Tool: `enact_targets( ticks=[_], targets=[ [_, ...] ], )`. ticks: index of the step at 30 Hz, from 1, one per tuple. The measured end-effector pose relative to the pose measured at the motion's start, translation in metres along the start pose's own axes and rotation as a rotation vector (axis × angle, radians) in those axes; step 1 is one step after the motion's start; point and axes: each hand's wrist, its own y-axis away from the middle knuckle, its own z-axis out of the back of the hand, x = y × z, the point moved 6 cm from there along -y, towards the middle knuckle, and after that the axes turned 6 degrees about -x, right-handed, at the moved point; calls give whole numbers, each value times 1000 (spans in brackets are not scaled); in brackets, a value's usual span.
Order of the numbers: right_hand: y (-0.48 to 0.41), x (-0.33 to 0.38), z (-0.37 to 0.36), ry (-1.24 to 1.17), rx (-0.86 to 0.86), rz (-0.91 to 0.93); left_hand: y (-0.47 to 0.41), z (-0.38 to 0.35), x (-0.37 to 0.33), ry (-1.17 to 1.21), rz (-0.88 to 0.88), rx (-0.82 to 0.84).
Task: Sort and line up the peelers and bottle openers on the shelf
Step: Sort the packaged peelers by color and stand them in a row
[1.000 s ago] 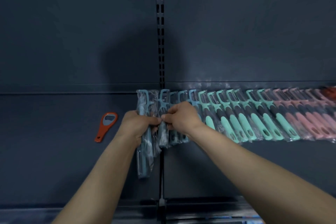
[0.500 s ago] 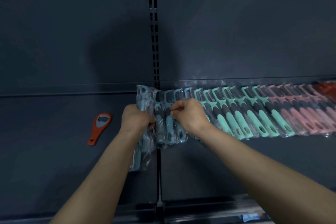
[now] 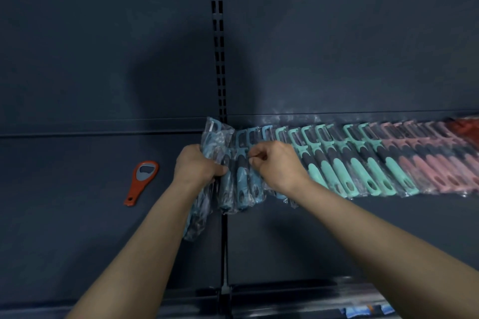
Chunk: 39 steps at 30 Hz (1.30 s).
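The left hand (image 3: 198, 167) is curled tight round a bundle of bagged blue peelers (image 3: 197, 217), knuckles up. The bundle sticks out past the hand both ways, its heads toward the back edge of the shelf (image 3: 77, 228) and its handles slanting toward the front edge. The right hand (image 3: 278, 166) lies just beside it, back of the hand upward and fingers bent. Its thumb and forefinger pinch the clear wrapper of one of the lined-up blue peelers (image 3: 242, 184); which one exactly is hard to tell. Both forearms are bare and reach in from the front edge, converging toward the middle of the shelf, so the two hands are nearly touching.

The blue ones start a long overlapping row along the back edge, heads to the back and handles leaning toward the front right. After them come the teal peelers (image 3: 355, 166), then the pink peelers (image 3: 430, 166), and at the right end some red packets (image 3: 464, 127) too blurred to name.

Well apart on the left part of the shelf lies an orange bottle opener (image 3: 141, 181) with a grey head, flat and alone, its handle pointing to the front edge.

A slotted upright (image 3: 219, 59) rises from the back edge just behind the hands, between dark back panels (image 3: 337, 33).
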Motion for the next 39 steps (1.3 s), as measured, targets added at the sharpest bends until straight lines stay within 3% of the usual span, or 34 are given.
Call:
enact_targets(
  ticks=[10, 14, 17, 23, 29, 33, 39],
  targets=[
    [2, 1, 6, -46, -39, 1, 11, 28, -6, 266, 42, -11],
    [4, 4, 8, -100, -50, 3, 25, 26, -19, 386, 80, 128],
    [7, 11, 11, -312, -51, -39, 42, 8, -29, 455, 87, 306],
    [14, 7, 10, -833, 89, -325, 69, -29, -42, 475, 75, 562],
    [16, -4, 11, -979, 153, -435, 80, -43, -44, 560, 153, 672],
    [8, -13, 15, -909, 80, -490, 78, -42, -45, 588, 129, 623],
    [-1, -36, 32, -566, -26, -445, 63, -24, -40, 628, 173, 317]
  ],
)
